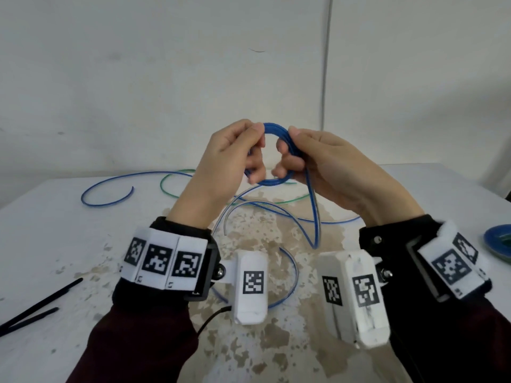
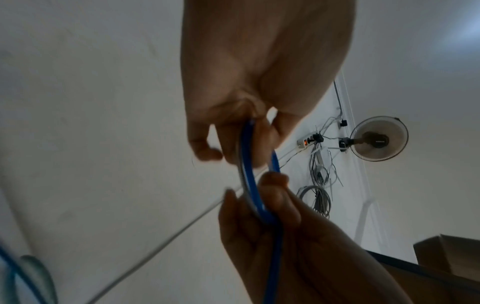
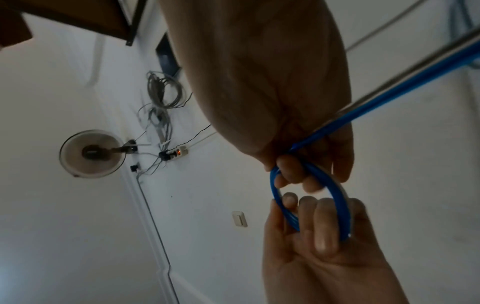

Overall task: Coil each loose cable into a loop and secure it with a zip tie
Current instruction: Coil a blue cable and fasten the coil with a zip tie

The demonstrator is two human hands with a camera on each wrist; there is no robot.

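A blue cable wound into a small coil [image 1: 272, 182] is held up above the table [image 1: 69, 244] at mid-view. My left hand [image 1: 253, 150] pinches the coil's left side, thumb on top and fingers curled through the ring. My right hand [image 1: 288, 150] grips its right side the same way. The cable's loose tail [image 1: 312, 211] drops from my right hand and trails over the table. In the left wrist view the coil [image 2: 248, 176] runs between my left hand [image 2: 231, 148] and right hand [image 2: 272, 205]. The right wrist view shows the coil [image 3: 276, 195] and the tail [image 3: 389, 100].
A loose green cable [image 1: 166, 186] and another blue cable [image 1: 110, 199] lie at the table's back left. Black zip ties [image 1: 36, 306] sit near the front left edge. A blue dish [image 1: 499, 241] stands at the right edge. A white wall is close behind.
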